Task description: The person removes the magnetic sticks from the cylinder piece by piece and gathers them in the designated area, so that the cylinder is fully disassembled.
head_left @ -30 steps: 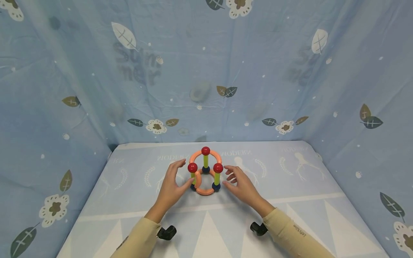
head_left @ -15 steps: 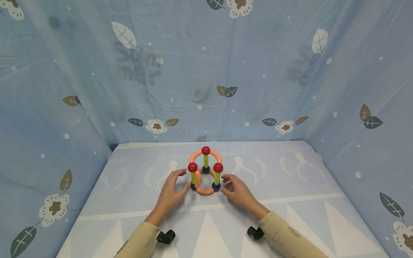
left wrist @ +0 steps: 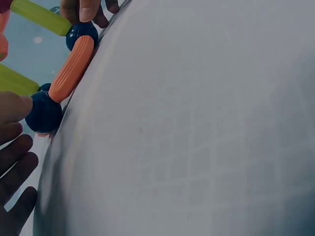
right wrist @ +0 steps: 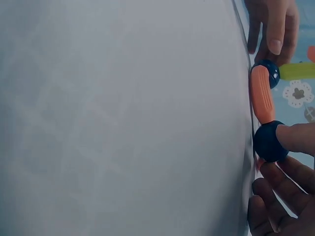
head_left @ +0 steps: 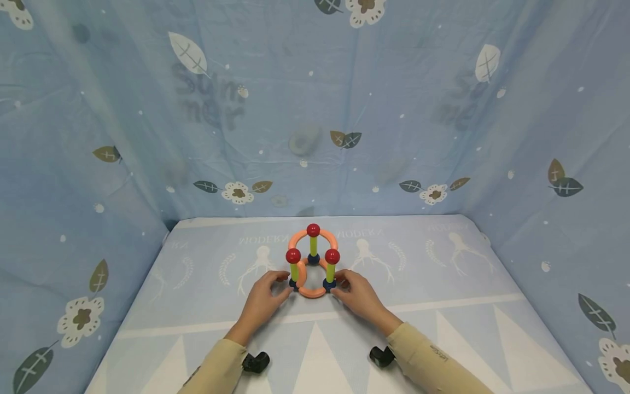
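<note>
A ball-and-rod building toy [head_left: 312,293] stands on the table. Its curved orange rods form a ring at the base, joined by navy balls, with three upright lime rods topped by red balls and more orange curves above. My left hand [head_left: 263,301] is at the front left navy ball [left wrist: 43,112], its thumb against the ball and its other fingers spread loosely beside it. At the front right navy ball [right wrist: 270,141], my right hand [head_left: 359,295] pinches with thumb and forefinger, the remaining fingers fanned out below.
A patterned cloth covers the table [head_left: 315,339]. Blue printed curtains [head_left: 315,109] close off the back and both sides. Black wrist camera mounts [head_left: 256,362] stick out under the sleeves.
Both hands have lowered and come inward from the sides of the toy to its front navy balls. The toy has stayed in place.
</note>
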Motion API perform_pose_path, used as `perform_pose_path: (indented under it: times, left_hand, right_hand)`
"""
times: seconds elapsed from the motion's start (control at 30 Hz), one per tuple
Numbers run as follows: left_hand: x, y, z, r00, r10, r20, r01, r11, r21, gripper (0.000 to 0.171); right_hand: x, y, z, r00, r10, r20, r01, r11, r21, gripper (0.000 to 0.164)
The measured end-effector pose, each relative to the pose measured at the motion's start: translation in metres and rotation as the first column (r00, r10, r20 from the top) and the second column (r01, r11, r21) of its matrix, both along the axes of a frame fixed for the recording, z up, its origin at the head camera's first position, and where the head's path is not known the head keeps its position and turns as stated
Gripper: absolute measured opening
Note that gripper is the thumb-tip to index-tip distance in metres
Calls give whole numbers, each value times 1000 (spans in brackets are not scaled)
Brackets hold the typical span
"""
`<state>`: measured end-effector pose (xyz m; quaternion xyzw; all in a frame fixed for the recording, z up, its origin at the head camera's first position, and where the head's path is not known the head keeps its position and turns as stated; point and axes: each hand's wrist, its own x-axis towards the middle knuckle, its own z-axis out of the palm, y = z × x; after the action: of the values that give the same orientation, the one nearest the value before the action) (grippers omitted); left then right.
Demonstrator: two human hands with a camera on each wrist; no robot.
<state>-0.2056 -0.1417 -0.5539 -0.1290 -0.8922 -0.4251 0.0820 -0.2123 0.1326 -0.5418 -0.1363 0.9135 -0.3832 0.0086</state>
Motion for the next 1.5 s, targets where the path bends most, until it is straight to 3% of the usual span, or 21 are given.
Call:
perform_pose_path:
  times: [0.63, 1.5]
  left_hand:
    - [-7, 5, -8, 1000, 11, 10, -11, 1000, -16, 27]
    - [9, 25, -5, 998, 59, -3, -59, 998, 3, 27]
  right_hand:
    - [-9, -3, -7, 1000, -27, 13, 27, 1000, -2, 29]
    - [-28, -2, -6, 994, -108, -15, 107, 992, -61, 26]
